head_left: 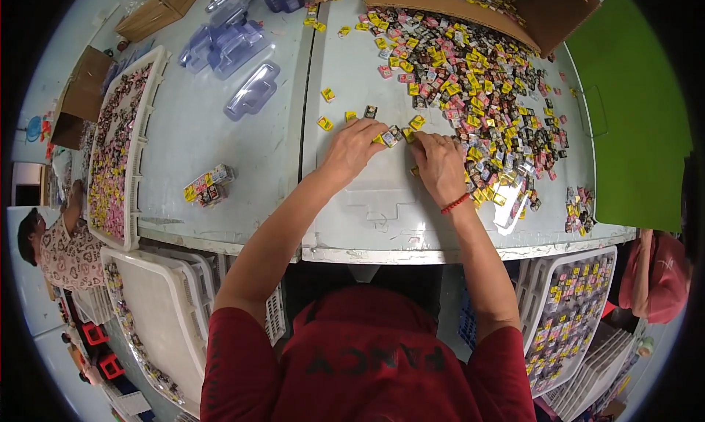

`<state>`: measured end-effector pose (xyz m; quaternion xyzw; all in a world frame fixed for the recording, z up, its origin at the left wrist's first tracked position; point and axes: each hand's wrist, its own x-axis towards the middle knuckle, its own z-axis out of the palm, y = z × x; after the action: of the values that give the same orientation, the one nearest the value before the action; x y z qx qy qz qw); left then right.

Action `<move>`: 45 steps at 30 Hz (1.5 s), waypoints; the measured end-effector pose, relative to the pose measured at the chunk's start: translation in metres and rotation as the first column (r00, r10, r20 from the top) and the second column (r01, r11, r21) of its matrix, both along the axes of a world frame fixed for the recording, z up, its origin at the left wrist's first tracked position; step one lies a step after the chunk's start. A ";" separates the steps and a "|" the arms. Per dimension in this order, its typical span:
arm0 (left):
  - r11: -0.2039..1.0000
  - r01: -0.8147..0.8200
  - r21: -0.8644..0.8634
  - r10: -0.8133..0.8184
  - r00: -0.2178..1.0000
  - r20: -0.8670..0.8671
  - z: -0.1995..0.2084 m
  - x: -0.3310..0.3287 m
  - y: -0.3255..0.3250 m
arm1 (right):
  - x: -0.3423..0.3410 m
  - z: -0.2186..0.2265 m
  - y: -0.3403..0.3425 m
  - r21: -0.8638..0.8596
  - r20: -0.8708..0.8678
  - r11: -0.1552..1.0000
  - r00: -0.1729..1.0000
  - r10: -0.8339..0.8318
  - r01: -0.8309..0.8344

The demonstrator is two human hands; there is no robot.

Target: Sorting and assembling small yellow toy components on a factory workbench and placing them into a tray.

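Pinching a short row of small yellow and dark wrapped squares (393,135) between my left hand (352,147) and right hand (439,165), I judge uneven squeeze could buckle it into the loose pile of wrapped pieces (477,84) just beyond my right hand on the white tabletop (367,209).

Far left: we see a long white tray (144,114) filled with small yellow and pink packets, lying on the counter (220,128).
Counter's far edge: clear plastic blister shells (235,48) lie loose, near a brown cardboard box (158,7).
Left of middle: a short bundled row of packets (208,185) sits alone.
Right side: we note a green sheet (631,121) beside the counter.
Below the counter's edge: an empty white crate (158,312) at left, a filled one (569,304) at right.
Edges: another person (59,249) at left; a red-clad figure (657,275) at right, perhaps seated.
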<state>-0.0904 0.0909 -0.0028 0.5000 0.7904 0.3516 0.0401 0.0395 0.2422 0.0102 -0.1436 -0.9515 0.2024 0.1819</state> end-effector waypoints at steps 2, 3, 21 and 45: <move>0.999 -0.022 0.025 0.022 1.000 0.015 0.001 0.004 0.000 | 0.001 -0.002 0.001 -0.001 0.001 1.000 1.000 0.022 -0.022; 0.998 -0.045 0.053 0.044 0.999 0.029 0.001 0.005 0.000 | 0.001 -0.002 0.002 0.000 0.001 0.999 0.999 0.044 -0.044; 0.991 -0.036 0.129 0.048 0.995 -0.091 -0.005 0.002 0.011 | -0.025 0.002 0.035 -0.065 -0.002 0.969 0.972 0.237 -0.237; 0.993 0.043 0.106 -0.026 0.988 -0.153 -0.012 -0.003 0.035 | -0.024 -0.016 0.047 -0.070 -0.066 0.965 0.967 0.248 -0.252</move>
<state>-0.0938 0.1261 -0.0150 0.5402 0.7620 0.3547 -0.0414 0.0155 0.2891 -0.0058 -0.0237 -0.9479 0.2646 0.1760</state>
